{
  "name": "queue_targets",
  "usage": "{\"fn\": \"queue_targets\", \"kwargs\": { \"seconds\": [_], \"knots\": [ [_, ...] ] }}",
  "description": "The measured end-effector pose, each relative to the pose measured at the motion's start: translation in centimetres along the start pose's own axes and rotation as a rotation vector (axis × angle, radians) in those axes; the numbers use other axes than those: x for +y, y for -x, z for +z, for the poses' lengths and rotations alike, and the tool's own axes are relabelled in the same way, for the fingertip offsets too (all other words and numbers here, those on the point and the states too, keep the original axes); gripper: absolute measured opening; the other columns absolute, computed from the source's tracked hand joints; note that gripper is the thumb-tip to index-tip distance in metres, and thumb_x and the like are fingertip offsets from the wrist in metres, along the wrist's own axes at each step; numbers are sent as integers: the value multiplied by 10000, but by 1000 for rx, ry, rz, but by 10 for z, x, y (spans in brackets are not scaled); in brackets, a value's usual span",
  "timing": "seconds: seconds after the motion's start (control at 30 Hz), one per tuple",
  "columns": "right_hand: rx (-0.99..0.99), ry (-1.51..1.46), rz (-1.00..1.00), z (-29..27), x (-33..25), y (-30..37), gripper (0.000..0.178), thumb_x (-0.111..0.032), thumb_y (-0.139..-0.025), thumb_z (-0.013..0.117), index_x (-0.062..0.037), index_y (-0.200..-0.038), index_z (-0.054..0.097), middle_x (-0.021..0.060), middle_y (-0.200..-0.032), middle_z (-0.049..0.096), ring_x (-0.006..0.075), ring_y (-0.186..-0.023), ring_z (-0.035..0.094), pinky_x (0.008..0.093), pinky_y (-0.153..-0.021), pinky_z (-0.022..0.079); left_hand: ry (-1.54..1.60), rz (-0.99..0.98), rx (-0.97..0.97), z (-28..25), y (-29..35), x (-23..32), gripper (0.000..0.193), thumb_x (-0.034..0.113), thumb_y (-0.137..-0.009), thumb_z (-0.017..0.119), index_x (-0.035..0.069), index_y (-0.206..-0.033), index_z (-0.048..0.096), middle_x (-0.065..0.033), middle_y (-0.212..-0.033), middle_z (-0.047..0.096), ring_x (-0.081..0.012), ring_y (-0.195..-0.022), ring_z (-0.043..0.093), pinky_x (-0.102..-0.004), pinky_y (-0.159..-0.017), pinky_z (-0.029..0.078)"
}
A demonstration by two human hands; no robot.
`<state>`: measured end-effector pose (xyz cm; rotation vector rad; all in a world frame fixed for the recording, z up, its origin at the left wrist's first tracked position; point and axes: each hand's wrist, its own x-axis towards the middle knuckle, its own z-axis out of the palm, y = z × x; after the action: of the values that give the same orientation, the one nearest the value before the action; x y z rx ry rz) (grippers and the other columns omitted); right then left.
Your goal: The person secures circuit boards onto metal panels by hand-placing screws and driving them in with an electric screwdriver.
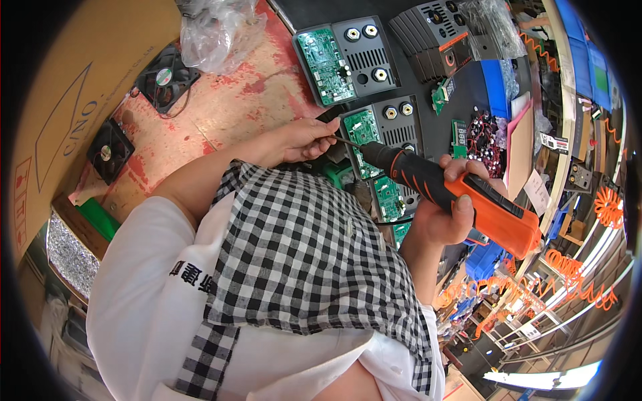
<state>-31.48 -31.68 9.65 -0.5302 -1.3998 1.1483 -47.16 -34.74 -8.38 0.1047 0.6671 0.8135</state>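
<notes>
My right hand (449, 212) grips an orange and black electric screwdriver (428, 175), tilted with its thin bit toward my left hand. The fingers of my left hand (306, 139) are pinched together at the bit's tip; whatever is between them is too small to make out. Beneath the screwdriver's nose lies a dark panel with a green circuit board (362, 128) and round metal terminals (406, 108). Beyond it lies a similar panel (364, 59) with its own board. More green boards (388, 194) show nearer me, partly hidden by the screwdriver and my right arm.
Black cooling fans (164, 79) lie on the worn red-and-wood surface at left, beside a large cardboard box (80, 87). Clear plastic bags (217, 33) are at the back. Stacked dark housings (431, 41), a blue bin (495, 87) and a pile of small wired parts (487, 137) stand right.
</notes>
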Motion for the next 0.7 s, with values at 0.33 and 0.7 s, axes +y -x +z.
{"fn": "queue_targets", "kwargs": {
  "seconds": [0.33,0.7],
  "knots": [
    [2,133,-113,-3,28,-5,424,-71,-670,609,-105,-974,316,174,-919,511,224,-696,518,394,-679,438,-74,33,48,-4,-25,-9,452,438,-774,501,14,-923,460,-62,-715,518,-99,-577,506,-204,-509,419],
    [-111,206,-136,-5,43,-8,435,-24,-658,574,-77,-976,283,205,-877,504,226,-675,523,351,-652,452,-508,255,192,3,-60,-11,224,262,-789,537,51,-854,504,-25,-590,510,-75,-447,461,-185,-380,335]
  ]
}}
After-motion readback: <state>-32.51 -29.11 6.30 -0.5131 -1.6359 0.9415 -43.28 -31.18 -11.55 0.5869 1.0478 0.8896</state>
